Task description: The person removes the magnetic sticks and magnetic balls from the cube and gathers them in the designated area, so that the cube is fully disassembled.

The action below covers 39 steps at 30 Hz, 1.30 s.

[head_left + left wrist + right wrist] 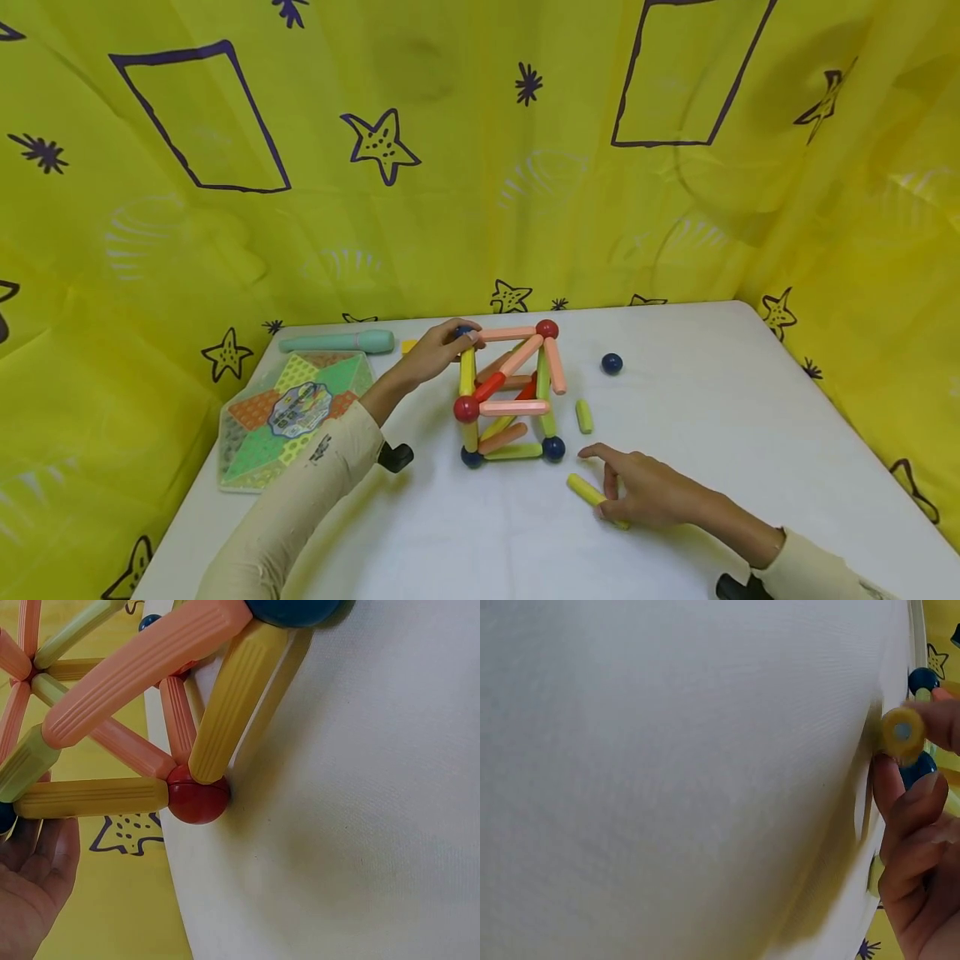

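Pinching a yellow rod (585, 489) between thumb and finger, the right hand (648, 492) holds it low over the white table (697, 400), in front of and to the right of a ball-and-rod frame (514, 407); whether the rod touches the surface, I can't tell. The left hand (429, 354) grips the blue ball (462, 332) at the frame's far left top corner. The rod looks like light, stiff plastic, its ridges probably giving fingertips some purchase; hold it mid-length, leaving the grey-centred end, likely magnetic, exposed. The frame is probably light too but weak at its joints, so it is best steadied by a ball, not pulled by a bar. A short yellow-green rod (584, 416) lies just beside it, a loose navy ball (612, 363) farther right, and a patterned case (258, 450) to the left.
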### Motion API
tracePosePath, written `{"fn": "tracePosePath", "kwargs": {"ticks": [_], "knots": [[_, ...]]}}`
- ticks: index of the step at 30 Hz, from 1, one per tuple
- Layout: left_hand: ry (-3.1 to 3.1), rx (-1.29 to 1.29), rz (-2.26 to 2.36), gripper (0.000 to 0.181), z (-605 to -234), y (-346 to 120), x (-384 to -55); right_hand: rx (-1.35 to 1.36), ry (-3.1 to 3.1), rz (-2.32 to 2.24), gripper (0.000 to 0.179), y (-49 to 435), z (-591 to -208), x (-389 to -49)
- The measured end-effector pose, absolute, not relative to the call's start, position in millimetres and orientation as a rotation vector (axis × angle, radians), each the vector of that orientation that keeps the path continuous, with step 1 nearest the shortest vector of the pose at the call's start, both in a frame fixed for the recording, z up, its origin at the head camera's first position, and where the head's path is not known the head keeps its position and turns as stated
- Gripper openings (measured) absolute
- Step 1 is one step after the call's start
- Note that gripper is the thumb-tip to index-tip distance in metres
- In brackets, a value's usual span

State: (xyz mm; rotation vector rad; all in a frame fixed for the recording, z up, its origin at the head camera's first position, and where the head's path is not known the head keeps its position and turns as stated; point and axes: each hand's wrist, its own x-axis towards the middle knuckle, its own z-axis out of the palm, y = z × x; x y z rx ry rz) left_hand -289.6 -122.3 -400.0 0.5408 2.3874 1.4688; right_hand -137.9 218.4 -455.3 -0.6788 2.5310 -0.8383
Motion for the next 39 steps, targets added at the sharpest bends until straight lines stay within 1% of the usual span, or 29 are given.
{"fn": "tracePosePath", "kwargs": {"ticks": [6, 8, 12, 15, 19, 27, 39], "knots": [[2.386, 0.556, 1.467, 0.036, -400.2, -122.6, -289.4, -0.694, 2.488, -0.873, 0.052, 220.2, -456.1, -139.8], [2.389, 0.558, 1.466, 0.036, -400.1, -123.3, -289.3, -0.706, 2.456, -0.874, 0.056, 221.2, -455.3, -140.6], [2.388, 0.561, 1.468, 0.036, -399.8, -124.4, -289.6, -0.710, 2.408, -0.841, 0.077, 223.1, -451.8, -141.9], [2.382, 0.566, 1.470, 0.036, -399.4, -124.7, -289.5, -0.701, 2.389, -0.811, 0.083, 223.8, -450.3, -142.5], [2.375, 0.578, 1.467, 0.037, -398.8, -125.3, -289.0, -0.687, 2.380, -0.812, 0.082, 223.9, -450.6, -144.3], [2.368, 0.580, 1.467, 0.037, -400.0, -125.5, -289.6, -0.654, 2.377, -0.869, 0.084, 224.0, -451.0, -148.1], [2.387, 0.577, 1.453, 0.036, -399.4, -125.2, -291.1, -0.737, 2.373, -0.925, 0.084, 225.8, -456.3, -151.3]]}}
